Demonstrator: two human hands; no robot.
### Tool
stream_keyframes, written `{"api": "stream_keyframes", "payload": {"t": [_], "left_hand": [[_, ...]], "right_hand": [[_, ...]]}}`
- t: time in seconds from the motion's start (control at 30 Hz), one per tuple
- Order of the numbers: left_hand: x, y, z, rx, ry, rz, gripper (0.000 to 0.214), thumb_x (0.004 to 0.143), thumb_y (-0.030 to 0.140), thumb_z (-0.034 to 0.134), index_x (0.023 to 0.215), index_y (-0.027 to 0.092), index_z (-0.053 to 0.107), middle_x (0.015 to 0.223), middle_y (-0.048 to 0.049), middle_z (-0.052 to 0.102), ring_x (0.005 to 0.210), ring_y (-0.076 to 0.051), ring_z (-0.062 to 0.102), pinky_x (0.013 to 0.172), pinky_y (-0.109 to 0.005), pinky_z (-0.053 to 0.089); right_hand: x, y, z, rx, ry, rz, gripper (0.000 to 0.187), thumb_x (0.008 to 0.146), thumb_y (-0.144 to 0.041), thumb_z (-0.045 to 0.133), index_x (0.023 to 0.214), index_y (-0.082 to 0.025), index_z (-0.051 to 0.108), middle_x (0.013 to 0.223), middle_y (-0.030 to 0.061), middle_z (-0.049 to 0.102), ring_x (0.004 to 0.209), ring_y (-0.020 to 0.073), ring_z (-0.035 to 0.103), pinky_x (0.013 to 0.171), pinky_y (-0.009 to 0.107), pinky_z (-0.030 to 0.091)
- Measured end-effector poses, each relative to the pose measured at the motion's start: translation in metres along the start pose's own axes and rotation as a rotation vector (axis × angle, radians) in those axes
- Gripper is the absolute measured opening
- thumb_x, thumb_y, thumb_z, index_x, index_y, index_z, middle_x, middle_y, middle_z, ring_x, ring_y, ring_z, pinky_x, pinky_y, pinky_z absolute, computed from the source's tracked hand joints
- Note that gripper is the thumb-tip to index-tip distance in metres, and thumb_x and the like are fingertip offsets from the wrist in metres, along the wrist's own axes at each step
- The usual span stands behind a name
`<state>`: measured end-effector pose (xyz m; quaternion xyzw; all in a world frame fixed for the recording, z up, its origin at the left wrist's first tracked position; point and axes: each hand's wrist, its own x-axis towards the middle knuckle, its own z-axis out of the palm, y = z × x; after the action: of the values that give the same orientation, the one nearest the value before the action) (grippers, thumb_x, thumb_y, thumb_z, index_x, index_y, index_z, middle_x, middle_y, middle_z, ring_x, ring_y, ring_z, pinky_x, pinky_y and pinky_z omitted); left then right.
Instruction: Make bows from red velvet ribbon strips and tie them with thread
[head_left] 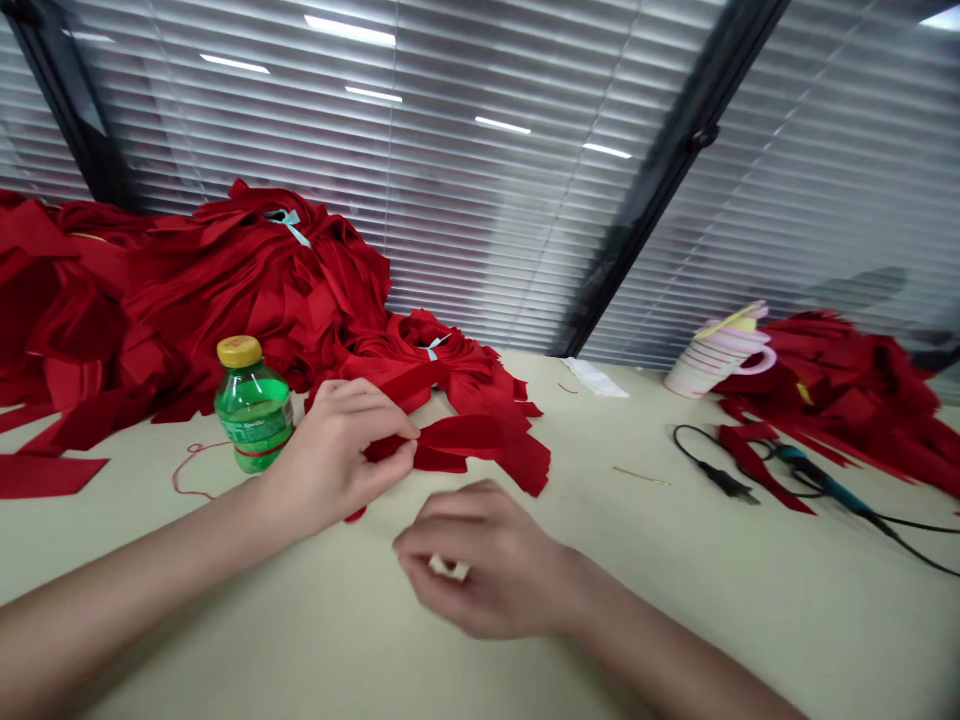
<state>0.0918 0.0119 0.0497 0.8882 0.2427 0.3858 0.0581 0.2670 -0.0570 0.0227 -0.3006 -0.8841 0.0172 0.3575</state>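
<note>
My left hand pinches the end of a red fabric strip that lies on the beige table, just in front of a small red bundle tied with a pale ribbon. My right hand hovers low over the table nearer to me, fingers curled round something small and whitish that I cannot make out; it is slightly blurred.
A green bottle with a yellow cap stands left of my left hand. Large red fabric heaps fill the back left, another pile the right. A pink-and-white tape stack, a corded tool and a red thread lie about.
</note>
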Motion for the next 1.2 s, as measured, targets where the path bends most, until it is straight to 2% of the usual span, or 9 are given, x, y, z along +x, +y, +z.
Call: {"api": "stream_keyframes", "payload": {"t": [0.13,0.23,0.33,0.43,0.57,0.67,0.73,0.93,1.2], "left_hand": [[-0.001,0.003,0.004,-0.104,-0.081,0.013,0.009,0.08,0.011,0.058,0.077,0.018,0.064,0.075,-0.0001,0.067,0.076,-0.015,0.056,0.075,-0.033,0.039],[-0.004,0.005,0.007,-0.194,-0.108,0.062,0.01,0.082,0.011,0.057,0.083,0.019,0.064,0.078,0.0003,0.066,0.081,-0.016,0.055,0.08,-0.033,0.04],[-0.005,0.002,0.01,-0.224,-0.117,0.065,0.012,0.081,0.011,0.059,0.088,0.02,0.062,0.081,0.0006,0.066,0.089,-0.017,0.054,0.084,-0.032,0.041],[-0.003,-0.003,0.014,-0.202,-0.028,0.014,0.027,0.077,0.015,0.065,0.102,0.022,0.06,0.1,-0.0019,0.065,0.105,-0.019,0.051,0.094,-0.034,0.039],[-0.003,-0.005,0.017,-0.443,0.037,-0.544,0.077,0.062,0.034,0.079,0.13,0.023,0.044,0.131,-0.0091,0.051,0.124,-0.029,0.043,0.103,-0.044,0.036],[-0.005,-0.002,0.022,-0.81,-0.192,-0.804,0.04,0.073,0.047,0.069,0.099,0.016,0.066,0.102,-0.0114,0.069,0.102,-0.029,0.062,0.087,-0.042,0.05],[-0.006,0.0,0.027,-0.909,-0.245,-0.778,0.035,0.077,0.048,0.065,0.082,0.014,0.07,0.084,-0.0108,0.073,0.084,-0.026,0.068,0.076,-0.038,0.054],[-0.009,0.0,0.034,-1.035,-0.115,-0.688,0.024,0.072,0.035,0.075,0.086,0.017,0.071,0.084,-0.0043,0.074,0.079,-0.019,0.068,0.074,-0.03,0.055],[-0.01,-0.002,0.034,-1.006,-0.05,-0.699,0.022,0.073,0.035,0.073,0.077,0.014,0.07,0.076,-0.0059,0.074,0.067,-0.018,0.068,0.063,-0.029,0.055]], "right_hand": [[0.011,0.012,-0.034,-0.005,0.403,0.22,0.013,0.077,-0.012,0.061,0.088,-0.015,0.067,0.086,0.0063,0.068,0.079,0.0137,0.063,0.074,0.024,0.05],[0.009,0.03,-0.043,0.177,0.125,0.402,0.02,0.077,-0.025,0.067,0.096,-0.019,0.069,0.099,0.0068,0.069,0.094,0.02,0.063,0.085,0.033,0.05],[0.004,0.039,-0.04,0.465,-0.182,0.485,0.016,0.084,-0.033,0.061,0.09,-0.022,0.071,0.085,0.0019,0.071,0.079,0.0174,0.065,0.075,0.032,0.053],[0.003,0.038,-0.032,0.516,-0.093,0.517,0.014,0.082,-0.031,0.063,0.084,-0.021,0.072,0.079,0.0013,0.071,0.073,0.0161,0.063,0.07,0.03,0.052],[0.005,0.037,-0.024,0.47,0.155,0.556,0.011,0.08,-0.029,0.064,0.08,-0.02,0.07,0.078,0.0023,0.07,0.071,0.0153,0.062,0.068,0.028,0.052],[0.004,0.037,-0.016,0.455,0.187,0.559,0.012,0.079,-0.03,0.064,0.081,-0.019,0.069,0.078,0.0027,0.07,0.071,0.0154,0.063,0.067,0.028,0.052],[0.003,0.036,-0.011,0.452,0.164,0.558,0.011,0.078,-0.029,0.065,0.08,-0.018,0.069,0.076,0.0024,0.07,0.071,0.0159,0.064,0.067,0.028,0.052],[0.003,0.03,-0.003,0.444,0.136,0.551,0.014,0.081,-0.03,0.061,0.079,-0.018,0.068,0.07,0.0004,0.069,0.064,0.0137,0.062,0.06,0.026,0.051],[0.002,0.028,-0.001,0.271,0.3,0.538,0.008,0.078,-0.022,0.062,0.08,-0.017,0.068,0.071,0.0018,0.07,0.063,0.0144,0.063,0.059,0.025,0.052]]}}
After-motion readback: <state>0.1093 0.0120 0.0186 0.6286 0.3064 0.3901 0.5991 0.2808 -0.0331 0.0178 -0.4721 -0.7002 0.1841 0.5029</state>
